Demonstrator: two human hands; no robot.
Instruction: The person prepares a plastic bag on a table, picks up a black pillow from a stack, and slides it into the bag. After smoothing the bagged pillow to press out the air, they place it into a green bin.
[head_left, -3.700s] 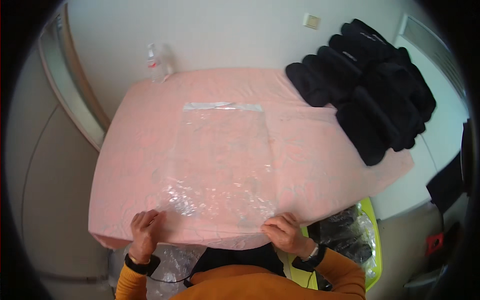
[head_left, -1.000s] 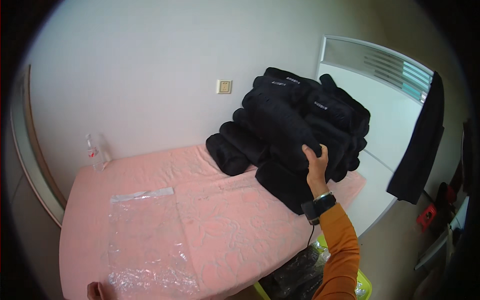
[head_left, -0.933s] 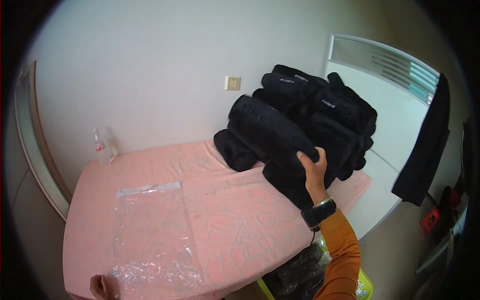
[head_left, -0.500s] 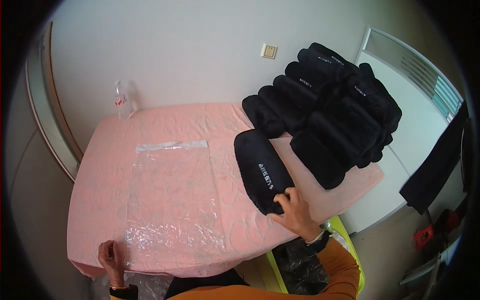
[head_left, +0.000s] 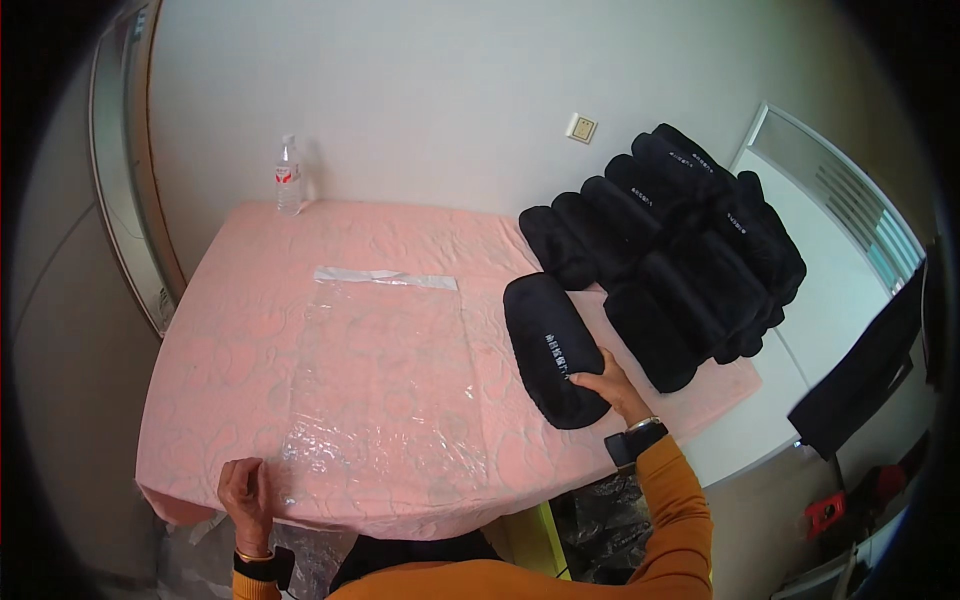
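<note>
Clasping the black plush cushion (head_left: 550, 350) at its near right edge, your right grip (head_left: 612, 390) should steady it best with firm, even pressure; left of it, a clear plastic bag (head_left: 385, 385) lies beside your curled left grip (head_left: 246, 492), whose hold cannot be told.

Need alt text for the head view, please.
Right hand holds a black cushion by its right side, just right of a flat clear plastic bag on a pink-covered table. Left hand is at the bag's near left corner; a pile of black cushions sits far right.
</note>
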